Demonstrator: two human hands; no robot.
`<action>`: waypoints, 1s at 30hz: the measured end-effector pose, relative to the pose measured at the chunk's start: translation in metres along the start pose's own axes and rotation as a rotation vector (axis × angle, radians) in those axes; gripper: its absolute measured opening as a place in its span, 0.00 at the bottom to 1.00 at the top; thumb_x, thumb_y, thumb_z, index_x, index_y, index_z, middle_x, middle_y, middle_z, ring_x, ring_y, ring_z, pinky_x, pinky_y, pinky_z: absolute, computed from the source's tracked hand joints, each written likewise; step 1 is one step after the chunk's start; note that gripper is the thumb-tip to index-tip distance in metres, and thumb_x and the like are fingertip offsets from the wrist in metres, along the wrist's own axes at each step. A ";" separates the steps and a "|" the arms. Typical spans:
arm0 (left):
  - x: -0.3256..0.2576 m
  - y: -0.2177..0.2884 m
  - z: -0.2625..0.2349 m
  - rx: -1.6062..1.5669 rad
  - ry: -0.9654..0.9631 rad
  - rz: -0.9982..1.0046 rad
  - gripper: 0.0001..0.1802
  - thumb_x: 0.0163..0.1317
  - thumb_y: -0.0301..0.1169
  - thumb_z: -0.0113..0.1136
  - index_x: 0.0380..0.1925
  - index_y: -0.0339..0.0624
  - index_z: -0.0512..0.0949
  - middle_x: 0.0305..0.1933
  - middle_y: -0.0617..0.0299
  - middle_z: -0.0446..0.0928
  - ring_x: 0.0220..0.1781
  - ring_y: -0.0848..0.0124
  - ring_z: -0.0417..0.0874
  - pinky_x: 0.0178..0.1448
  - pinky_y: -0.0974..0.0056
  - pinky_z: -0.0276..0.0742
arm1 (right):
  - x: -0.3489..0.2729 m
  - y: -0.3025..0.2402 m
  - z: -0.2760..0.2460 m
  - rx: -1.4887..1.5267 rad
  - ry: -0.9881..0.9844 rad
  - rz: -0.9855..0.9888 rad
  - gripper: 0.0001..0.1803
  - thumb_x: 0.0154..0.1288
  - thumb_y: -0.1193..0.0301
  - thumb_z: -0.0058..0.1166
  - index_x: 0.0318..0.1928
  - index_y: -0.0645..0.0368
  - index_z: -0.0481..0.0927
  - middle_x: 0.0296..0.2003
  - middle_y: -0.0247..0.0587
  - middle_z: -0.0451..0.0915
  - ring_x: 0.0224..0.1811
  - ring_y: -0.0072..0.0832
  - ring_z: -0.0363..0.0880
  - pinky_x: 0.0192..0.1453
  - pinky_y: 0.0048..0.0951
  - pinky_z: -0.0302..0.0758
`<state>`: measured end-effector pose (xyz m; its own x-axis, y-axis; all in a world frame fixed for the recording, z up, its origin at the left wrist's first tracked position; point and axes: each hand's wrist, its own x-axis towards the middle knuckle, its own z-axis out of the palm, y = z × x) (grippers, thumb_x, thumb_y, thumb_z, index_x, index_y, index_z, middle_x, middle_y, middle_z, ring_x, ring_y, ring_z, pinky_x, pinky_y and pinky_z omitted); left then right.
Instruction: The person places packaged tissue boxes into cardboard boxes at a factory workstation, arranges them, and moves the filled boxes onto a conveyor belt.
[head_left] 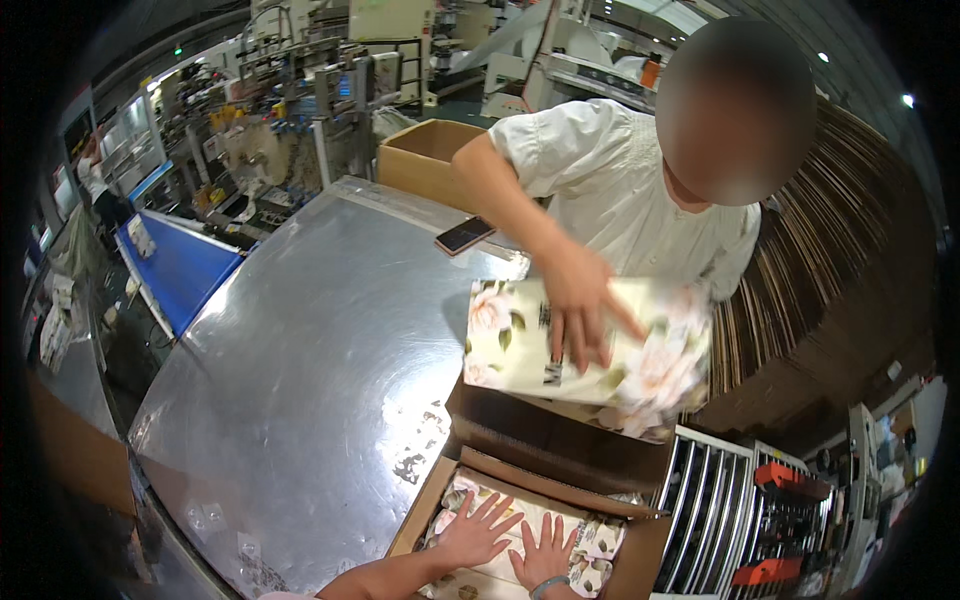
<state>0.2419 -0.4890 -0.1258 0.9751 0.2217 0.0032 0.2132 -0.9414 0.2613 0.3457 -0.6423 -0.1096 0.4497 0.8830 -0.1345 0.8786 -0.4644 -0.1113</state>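
Hands: my left hand [475, 535] and right hand [545, 555] lie flat, fingers spread, on floral packs [520, 545] nearest me.
Container: open cardboard box [560, 455], near right, holds those cream, rose-printed packs.
Surface: scuffed steel table [310, 370] stretches left and far.
Beyond: a co-worker's hand [580, 305] presses a floral bundle [600, 360].
Room: factory machinery [290, 90] far behind.

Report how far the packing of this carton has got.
Done: floral packs already lie in the open carton. In hand: left hand and right hand press flat on them, while a co-worker's hand brings another floral stack. Left: that stack, flaps unclosed.
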 end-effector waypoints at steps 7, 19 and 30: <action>-0.004 0.002 0.005 -0.001 0.035 0.014 0.31 0.62 0.51 0.44 0.66 0.61 0.57 0.71 0.56 0.53 0.72 0.56 0.53 0.69 0.37 0.42 | -0.004 0.005 0.019 0.000 -0.002 -0.006 0.35 0.60 0.46 0.43 0.66 0.45 0.61 0.68 0.54 0.48 0.71 0.53 0.37 0.66 0.67 0.29; -0.003 0.001 0.005 -0.008 0.043 -0.017 0.31 0.63 0.48 0.46 0.66 0.59 0.57 0.71 0.55 0.52 0.72 0.56 0.51 0.70 0.38 0.42 | 0.004 0.005 0.014 -0.025 -0.011 -0.011 0.36 0.61 0.45 0.39 0.67 0.45 0.59 0.69 0.53 0.45 0.72 0.50 0.35 0.68 0.64 0.28; -0.048 -0.043 -0.141 -0.715 0.649 -0.703 0.18 0.62 0.33 0.48 0.50 0.40 0.73 0.46 0.51 0.76 0.48 0.59 0.76 0.52 0.58 0.70 | -0.013 0.045 -0.017 0.090 0.047 0.262 0.35 0.61 0.65 0.48 0.66 0.63 0.55 0.68 0.58 0.46 0.72 0.46 0.40 0.71 0.51 0.36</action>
<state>0.1774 -0.4232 -0.0007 0.4016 0.9124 0.0785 0.4049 -0.2538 0.8784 0.3821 -0.6733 -0.0958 0.6683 0.7334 -0.1246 0.7146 -0.6794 -0.1664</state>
